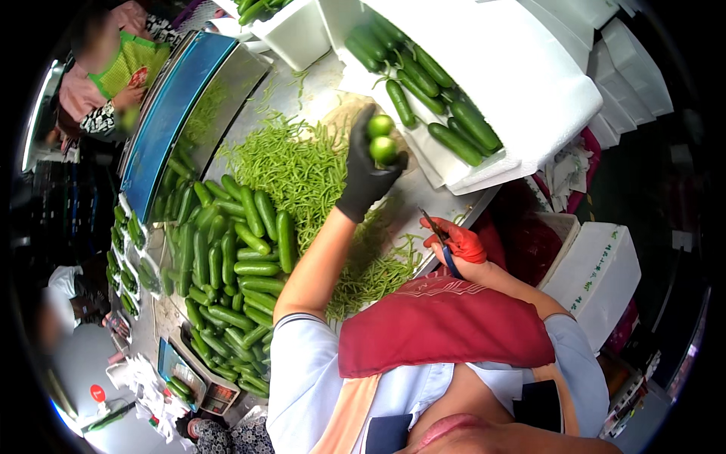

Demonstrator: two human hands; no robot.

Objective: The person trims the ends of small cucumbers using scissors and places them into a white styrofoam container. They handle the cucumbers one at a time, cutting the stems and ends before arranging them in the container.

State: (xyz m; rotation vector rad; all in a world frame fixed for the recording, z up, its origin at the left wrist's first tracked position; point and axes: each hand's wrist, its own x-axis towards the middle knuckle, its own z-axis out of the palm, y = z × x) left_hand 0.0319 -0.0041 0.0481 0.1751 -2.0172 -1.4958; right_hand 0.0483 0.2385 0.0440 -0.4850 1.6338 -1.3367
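My left hand (pixel 371 162), in a black glove, is closed around two green vegetables (pixel 383 148), probably cucumbers, whose round pale ends point up at the camera. It is above a heap of thin green chilli peppers or beans (pixel 289 176), beside an open white foam box. Inside that box, several cucumbers (pixel 418 76) lie on white paper. Partly covered by a red glove, my right hand (pixel 456 244) holds scissors (pixel 434 224) with a dark blue handle, near the metal counter's edge. Whether the scissor blades are apart, I cannot tell.
A large pile of cucumbers (pixel 227 249) covers the counter at left, beside a blue-edged glass panel (pixel 176 113). Packed trays (pixel 127 255) and a weighing scale (pixel 195 374) stand farther left. White foam boxes (pixel 595 278) are at right. Other people are beyond the counter on the left.
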